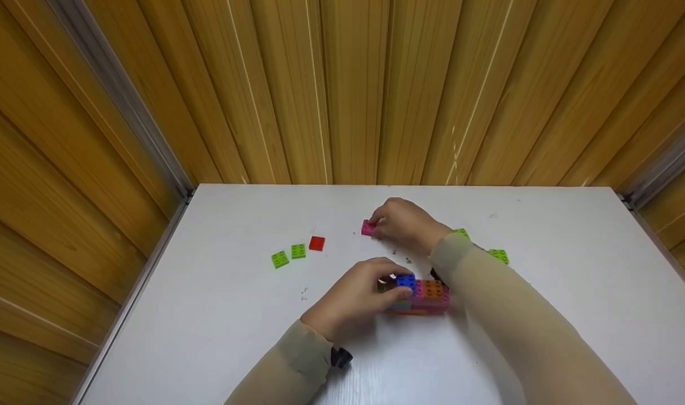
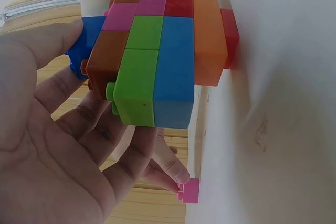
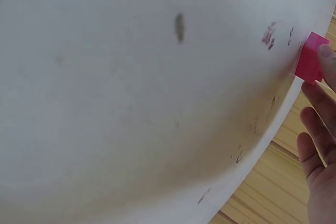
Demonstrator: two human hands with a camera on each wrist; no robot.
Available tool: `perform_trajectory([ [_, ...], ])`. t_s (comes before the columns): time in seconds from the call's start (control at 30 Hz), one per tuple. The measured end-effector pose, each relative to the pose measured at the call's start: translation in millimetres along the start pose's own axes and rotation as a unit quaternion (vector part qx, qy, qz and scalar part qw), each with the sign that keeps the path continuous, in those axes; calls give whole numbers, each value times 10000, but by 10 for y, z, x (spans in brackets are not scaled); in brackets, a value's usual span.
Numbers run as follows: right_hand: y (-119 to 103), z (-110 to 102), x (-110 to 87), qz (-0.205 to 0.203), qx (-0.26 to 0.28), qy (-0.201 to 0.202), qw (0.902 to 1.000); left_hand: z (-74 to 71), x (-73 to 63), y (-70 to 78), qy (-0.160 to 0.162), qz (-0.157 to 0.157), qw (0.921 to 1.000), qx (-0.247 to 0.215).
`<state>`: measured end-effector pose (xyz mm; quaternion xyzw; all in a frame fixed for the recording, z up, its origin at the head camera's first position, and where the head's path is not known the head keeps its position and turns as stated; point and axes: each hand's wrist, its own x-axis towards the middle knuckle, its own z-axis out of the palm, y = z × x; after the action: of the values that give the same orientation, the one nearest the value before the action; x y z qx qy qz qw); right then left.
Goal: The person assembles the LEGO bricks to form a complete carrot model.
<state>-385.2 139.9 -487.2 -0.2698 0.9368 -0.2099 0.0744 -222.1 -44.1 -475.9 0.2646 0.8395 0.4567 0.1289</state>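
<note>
My left hand (image 1: 358, 291) holds a block of joined toy building bricks (image 1: 431, 305) near the middle of the table, thumb and fingers around a blue brick (image 1: 406, 281) on top. In the left wrist view the block's side shows green bricks (image 2: 137, 80), a long light-blue brick (image 2: 176, 74), an orange brick (image 2: 210, 40), and pink, brown and red ones. Farther back, my right hand (image 1: 409, 226) pinches a small pink brick (image 1: 367, 228) between thumb and finger. That pink brick (image 3: 310, 59) appears to touch the tabletop in the right wrist view.
Left of the hands lie a red piece (image 1: 316, 243) and two green bricks (image 1: 279, 259). Another green brick (image 1: 498, 256) is beyond the right forearm, which partly covers a second one (image 1: 461, 232). A slatted wood-look wall (image 1: 348, 95) rises behind the white table (image 1: 235, 216).
</note>
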Motion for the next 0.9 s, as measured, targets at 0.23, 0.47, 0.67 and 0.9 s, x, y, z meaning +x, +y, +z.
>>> perform_trajectory([
  [0.23,56,-37,-37,247,585,-113,9979,10,7,6,47,156,9999,13],
  [0.47,91,-133,-136,61,1012,14,9948,10,8,-14,56,160,9998,36],
  [0.67,130,-234,-296,3,1155,159,9932,16,15,-8,24,-17,10000,36],
  [0.9,206,-255,-519,-29,1389,460,9892,19,19,15,62,43,10000,66],
])
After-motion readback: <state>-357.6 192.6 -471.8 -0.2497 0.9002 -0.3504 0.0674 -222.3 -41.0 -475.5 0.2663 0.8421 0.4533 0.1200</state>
